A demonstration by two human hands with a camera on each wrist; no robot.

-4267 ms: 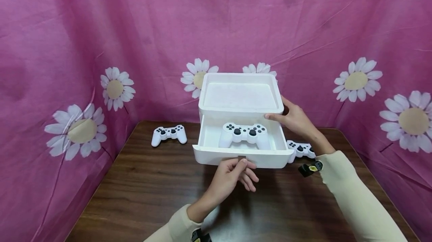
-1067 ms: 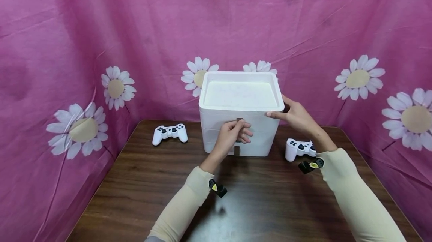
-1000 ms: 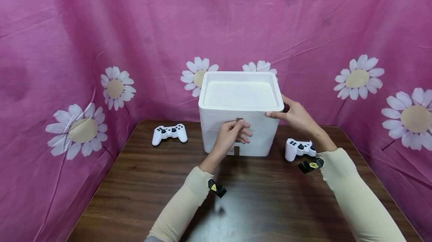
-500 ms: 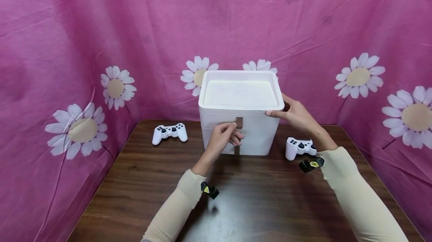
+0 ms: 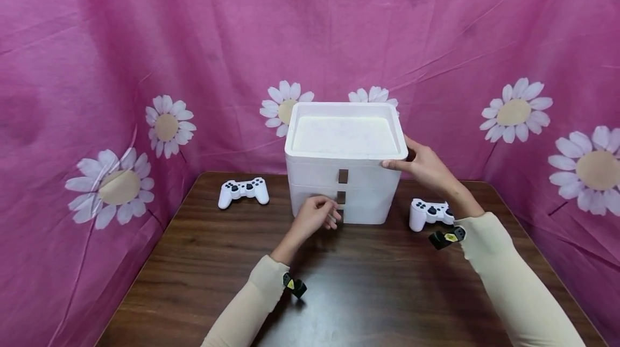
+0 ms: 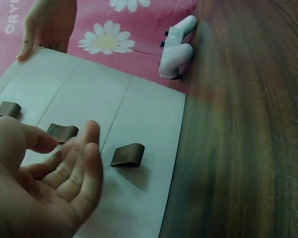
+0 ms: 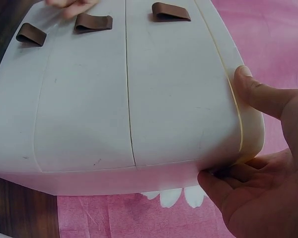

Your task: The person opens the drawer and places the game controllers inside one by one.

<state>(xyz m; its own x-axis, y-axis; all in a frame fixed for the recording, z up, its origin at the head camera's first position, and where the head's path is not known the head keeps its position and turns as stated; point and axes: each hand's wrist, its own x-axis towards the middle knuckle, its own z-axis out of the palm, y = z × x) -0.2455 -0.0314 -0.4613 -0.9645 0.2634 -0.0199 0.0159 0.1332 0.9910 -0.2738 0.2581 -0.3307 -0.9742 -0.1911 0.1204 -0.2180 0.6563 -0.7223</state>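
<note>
A white three-drawer storage box [image 5: 373,193] stands on the wooden table, all its drawers pushed in. Brown loop tabs mark the fronts: a top tab [image 5: 343,176], a middle tab [image 5: 341,197] and a bottom tab [image 6: 127,155]. Before the lower drawers is my left hand [image 5: 312,216], its fingers loosely bent and holding nothing; in the left wrist view its fingertips are between the middle and bottom tabs. My right hand [image 5: 428,169] grips the box's upper right corner, thumb on the front and fingers around the side, as the right wrist view shows.
One white game controller [image 5: 244,192] lies left of the box. Another controller [image 5: 430,213] lies to its right, partly covered by the right wrist's camera strap. Behind the dark wooden table [image 5: 368,293] hangs a pink flowered cloth [image 5: 310,29].
The drawer that stood out with a controller inside has been pushed in. My left hand has since let go of the top tab and moved down-left. The right hand stays at the corner.
</note>
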